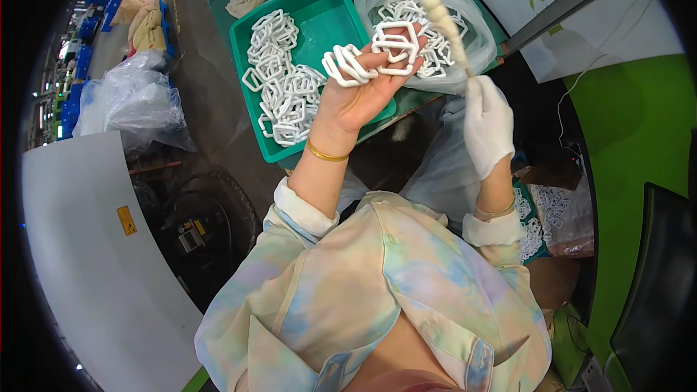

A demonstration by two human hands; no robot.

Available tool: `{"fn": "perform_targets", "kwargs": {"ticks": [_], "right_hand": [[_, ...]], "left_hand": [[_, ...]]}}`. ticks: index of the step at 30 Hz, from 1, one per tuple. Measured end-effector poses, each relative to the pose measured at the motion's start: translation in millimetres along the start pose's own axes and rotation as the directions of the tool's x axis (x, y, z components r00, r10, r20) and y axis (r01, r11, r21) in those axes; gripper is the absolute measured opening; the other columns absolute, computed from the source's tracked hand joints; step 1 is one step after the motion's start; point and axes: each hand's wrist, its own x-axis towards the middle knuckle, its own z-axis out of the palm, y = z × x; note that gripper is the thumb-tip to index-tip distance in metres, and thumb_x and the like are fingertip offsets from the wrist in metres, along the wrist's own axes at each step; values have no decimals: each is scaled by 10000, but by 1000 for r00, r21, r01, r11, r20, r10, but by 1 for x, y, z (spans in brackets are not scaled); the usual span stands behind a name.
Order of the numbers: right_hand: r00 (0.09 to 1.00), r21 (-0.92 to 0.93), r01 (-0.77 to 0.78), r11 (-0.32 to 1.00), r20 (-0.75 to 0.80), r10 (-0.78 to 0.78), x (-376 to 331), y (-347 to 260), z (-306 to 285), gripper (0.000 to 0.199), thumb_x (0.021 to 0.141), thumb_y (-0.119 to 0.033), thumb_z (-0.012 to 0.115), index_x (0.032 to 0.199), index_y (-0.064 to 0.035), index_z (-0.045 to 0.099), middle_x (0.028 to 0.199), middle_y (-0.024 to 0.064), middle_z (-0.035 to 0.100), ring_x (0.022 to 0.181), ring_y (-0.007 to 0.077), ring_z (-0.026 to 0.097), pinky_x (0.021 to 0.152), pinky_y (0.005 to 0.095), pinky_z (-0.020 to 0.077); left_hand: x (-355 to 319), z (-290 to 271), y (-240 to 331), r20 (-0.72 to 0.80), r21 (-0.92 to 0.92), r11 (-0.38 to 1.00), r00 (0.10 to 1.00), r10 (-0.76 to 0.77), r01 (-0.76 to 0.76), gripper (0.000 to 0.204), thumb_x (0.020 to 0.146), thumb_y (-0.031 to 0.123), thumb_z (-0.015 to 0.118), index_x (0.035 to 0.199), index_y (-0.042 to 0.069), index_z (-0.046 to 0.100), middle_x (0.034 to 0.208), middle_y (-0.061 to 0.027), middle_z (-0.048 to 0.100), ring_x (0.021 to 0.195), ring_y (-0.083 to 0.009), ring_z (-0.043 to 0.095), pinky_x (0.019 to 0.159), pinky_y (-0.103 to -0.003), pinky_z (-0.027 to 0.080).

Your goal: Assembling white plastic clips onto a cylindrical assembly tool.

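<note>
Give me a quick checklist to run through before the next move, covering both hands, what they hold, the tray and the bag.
1. Left hand supporting white links: ok, palm up.
2. Right hand gripping the stick: ok, its fuzzy head points up.
3. Gloves on both hands: not ok, only the right is gloved.
4. Fuzzy head apart from the held links: ok, a gap shows in this view.
5. Exact count of held links: cannot tell, they overlap.
6. Loose links in green tray and clear plastic bag: ok, visible in both.
</note>
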Motion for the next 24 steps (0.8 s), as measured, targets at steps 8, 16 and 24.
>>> {"fn": "perform_targets", "kwargs": {"ticks": [8,16,24], "right_hand": [[981,123,27,992,186,-50,-10,6,21,251,1039,-253,482,1048,-39,615,832,189,643,774,361,645,721,377,493],[994,49,70,996,-85,-66,10,20,10,259,1043,-236,463,1006,-35,621,822,171,641,747,344,626,695,384,476],[998,300,-41,953,60,24,-4,-1,7,221,1035,-191,498,1017,-12,626,761,41,575,694,112,532,648,273,442]], "left_hand": [[20,5,-2,59,-243,970,998,2,13,529,924,-2,536,1425,-84,388,1478,-232,439,1433,-392,349,1212,-535,278],[44,5,9,41,-56,997,997,62,-60,488,944,67,550,1395,-87,443,1477,-215,452,1372,-307,447,1166,-445,365],[51,8,6,217,395,902,972,93,-175,688,946,251,559,1548,38,302,1643,-116,220,1499,-275,241,1209,-464,238]]}}
